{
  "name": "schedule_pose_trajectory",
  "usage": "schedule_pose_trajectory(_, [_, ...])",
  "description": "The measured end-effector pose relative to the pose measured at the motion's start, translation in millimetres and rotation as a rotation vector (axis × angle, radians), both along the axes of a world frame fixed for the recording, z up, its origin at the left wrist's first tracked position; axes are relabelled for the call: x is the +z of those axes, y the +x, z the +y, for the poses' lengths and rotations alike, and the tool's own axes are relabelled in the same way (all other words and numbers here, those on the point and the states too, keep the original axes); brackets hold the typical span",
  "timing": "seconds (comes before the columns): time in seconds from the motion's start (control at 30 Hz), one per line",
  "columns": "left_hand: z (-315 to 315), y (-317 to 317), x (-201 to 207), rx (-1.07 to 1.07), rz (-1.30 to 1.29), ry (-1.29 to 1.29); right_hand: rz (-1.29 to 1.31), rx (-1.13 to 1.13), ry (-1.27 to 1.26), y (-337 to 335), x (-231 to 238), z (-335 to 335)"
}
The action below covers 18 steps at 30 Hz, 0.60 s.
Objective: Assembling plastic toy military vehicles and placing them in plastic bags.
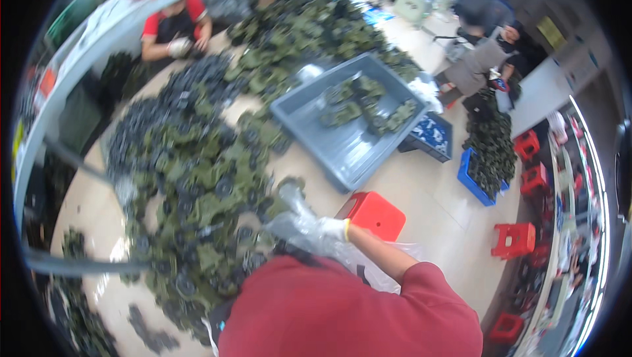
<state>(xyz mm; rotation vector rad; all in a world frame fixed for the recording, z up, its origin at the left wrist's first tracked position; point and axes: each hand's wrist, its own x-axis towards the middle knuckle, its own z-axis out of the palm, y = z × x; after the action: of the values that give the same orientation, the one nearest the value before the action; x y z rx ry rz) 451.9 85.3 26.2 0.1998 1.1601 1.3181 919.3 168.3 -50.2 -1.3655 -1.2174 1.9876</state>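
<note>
My right hand, in a white glove, is closed on a crumpled clear plastic bag at the table's edge. Its fingers are partly covered by the film. A maroon sleeve leads to that arm. Left of the bag spreads a large heap of olive-green moulded parts, many with dark round pieces on them. One green part lies right beside the bag. My left hand does not show; my maroon-clad body fills the lower middle.
A grey tray with several green parts stands past my right hand. A red stool is close to my right forearm. Dark grey parts lie farther back, near a seated co-worker. Another person stands by a filled blue crate.
</note>
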Motion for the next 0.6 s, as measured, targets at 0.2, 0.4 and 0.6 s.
schedule_pose_trajectory(0.2, [2, -28, -12, -0.163, -0.132, 0.013, -0.172, 0.261, 0.513, -57, 34, 37])
schedule_pose_trajectory(0.4, [-53, -64, -17, -0.197, -0.237, -0.098, 0.015, -0.039, 0.018, -86, 68, 25])
schedule_pose_trajectory(0.6, [-43, -11, 74, 0.013, -0.505, -0.416, 0.214, -0.273, -0.161, -110, 76, 18])
